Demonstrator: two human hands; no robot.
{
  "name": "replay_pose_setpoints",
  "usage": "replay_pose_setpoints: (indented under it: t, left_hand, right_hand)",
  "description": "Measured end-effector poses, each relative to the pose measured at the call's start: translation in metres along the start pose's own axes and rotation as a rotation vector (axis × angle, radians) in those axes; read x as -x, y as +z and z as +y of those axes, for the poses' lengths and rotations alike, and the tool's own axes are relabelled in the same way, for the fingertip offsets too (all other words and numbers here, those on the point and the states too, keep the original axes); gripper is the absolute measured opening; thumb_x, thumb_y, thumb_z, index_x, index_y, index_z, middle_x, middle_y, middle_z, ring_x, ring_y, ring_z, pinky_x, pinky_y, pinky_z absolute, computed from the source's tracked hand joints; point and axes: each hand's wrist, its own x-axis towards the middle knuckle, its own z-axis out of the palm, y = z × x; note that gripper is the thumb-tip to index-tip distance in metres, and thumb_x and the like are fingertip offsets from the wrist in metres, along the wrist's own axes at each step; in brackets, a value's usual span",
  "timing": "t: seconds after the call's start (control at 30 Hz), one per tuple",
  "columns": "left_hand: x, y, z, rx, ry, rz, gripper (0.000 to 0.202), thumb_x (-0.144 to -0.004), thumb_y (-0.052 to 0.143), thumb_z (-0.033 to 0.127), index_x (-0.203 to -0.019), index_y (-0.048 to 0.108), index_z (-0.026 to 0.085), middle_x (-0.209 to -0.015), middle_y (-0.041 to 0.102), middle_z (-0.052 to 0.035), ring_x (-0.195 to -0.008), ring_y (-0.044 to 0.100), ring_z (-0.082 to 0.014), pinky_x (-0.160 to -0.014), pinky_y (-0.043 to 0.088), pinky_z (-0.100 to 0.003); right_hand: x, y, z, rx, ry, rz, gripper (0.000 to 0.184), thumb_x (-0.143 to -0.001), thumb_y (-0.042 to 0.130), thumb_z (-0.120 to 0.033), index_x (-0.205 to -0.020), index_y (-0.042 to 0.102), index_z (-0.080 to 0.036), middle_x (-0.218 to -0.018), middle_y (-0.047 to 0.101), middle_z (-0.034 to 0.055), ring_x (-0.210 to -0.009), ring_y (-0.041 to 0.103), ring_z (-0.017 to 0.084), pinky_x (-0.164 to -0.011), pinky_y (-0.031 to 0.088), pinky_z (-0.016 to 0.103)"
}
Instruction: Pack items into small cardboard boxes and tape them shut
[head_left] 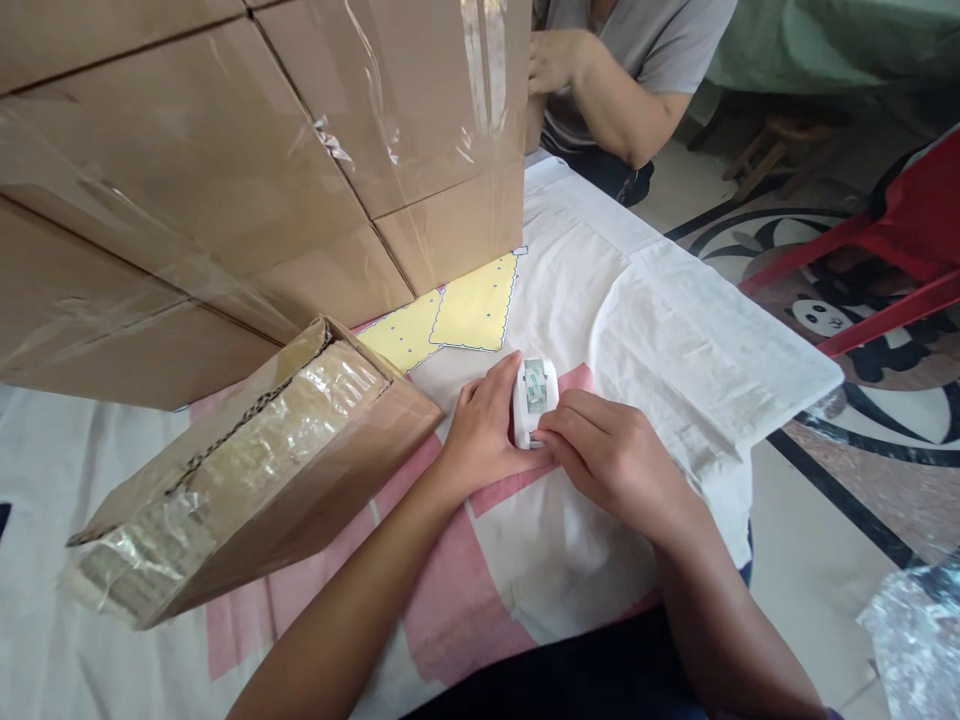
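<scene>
White case (535,403) in two-handed work

Nearest: my left hand (484,425) is cupping the case from the left, its fingers curling along that side. My right hand (607,445) is pinching at its lower right edge with thumb and fingertips; whether a small loose part is between them, I cannot tell. The case is standing out against a white-and-pink cloth (465,610), just right of a taped carton (307,480).

Progress: the handling is appearing to be midway, in my judgement. Done: the case is in hand, its panel (536,378) facing up. Left: whatever the right fingertips are working at that edge; nothing is showing it finished.

Writing: the panel is carrying greenish marks, too small to read. No brand or label is reading clearly on the carton.

Farther: yellow patches (480,305) with scalloped edges are lying by the foot of a taped carton stack (187,170), which is showing no legible print. A red chair (922,215) is standing to the right, over a floor panda picture (821,318). Beyond the stack, a co-worker's hand (559,60) is resting near its far side, partly hidden.
</scene>
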Motion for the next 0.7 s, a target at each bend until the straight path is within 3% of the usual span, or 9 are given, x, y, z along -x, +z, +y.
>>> replay_pose_setpoints:
  t: [0.17, 0.33, 0.53, 0.7]
  left_hand:
    - [0.001, -0.002, 0.001, -0.003, 0.021, 0.023, 0.103, -0.072, 0.071, 0.038, -0.156, 0.012, 0.028, -0.162, 0.033, -0.0107, -0.147, 0.034, -0.0288, -0.115, 0.028, -0.044]
    - [0.001, -0.004, 0.0, 0.006, 0.038, 0.016, 0.099, -0.07, 0.074, 0.039, -0.153, 0.021, 0.03, -0.161, 0.034, -0.0094, -0.148, 0.033, -0.0279, -0.114, 0.029, -0.044]
    - [-0.001, -0.003, -0.001, 0.035, 0.011, 0.028, 0.099, -0.068, 0.075, 0.043, -0.15, 0.023, 0.03, -0.161, 0.035, -0.0093, -0.145, 0.037, -0.028, -0.112, 0.032, -0.045]
    - [-0.002, -0.003, -0.001, 0.045, -0.001, 0.028, 0.094, -0.072, 0.073, 0.045, -0.15, 0.024, 0.03, -0.16, 0.036, -0.008, -0.146, 0.037, -0.0279, -0.113, 0.031, -0.046]
  right_hand:
    - [0.0, 0.0, -0.006, 0.089, -0.03, -0.105, 0.022, -0.098, 0.046, -0.007, -0.085, 0.061, -0.017, -0.077, 0.057, 0.0049, -0.068, 0.049, 0.019, -0.059, 0.033, 0.033]
    - [0.001, -0.003, -0.007, 0.108, -0.005, -0.132, 0.021, -0.097, 0.047, -0.005, -0.085, 0.061, -0.016, -0.077, 0.055, 0.0039, -0.066, 0.047, 0.018, -0.058, 0.031, 0.033]
    - [0.003, -0.005, -0.018, 0.047, -0.024, -0.115, 0.021, -0.099, 0.049, -0.009, -0.081, 0.056, -0.016, -0.076, 0.051, 0.0027, -0.064, 0.044, 0.016, -0.057, 0.031, 0.032]
    - [0.007, -0.005, -0.029, -0.088, -0.097, -0.037, 0.012, -0.097, 0.053, -0.006, -0.091, 0.059, -0.015, -0.076, 0.053, 0.0028, -0.068, 0.047, 0.017, -0.06, 0.035, 0.031]
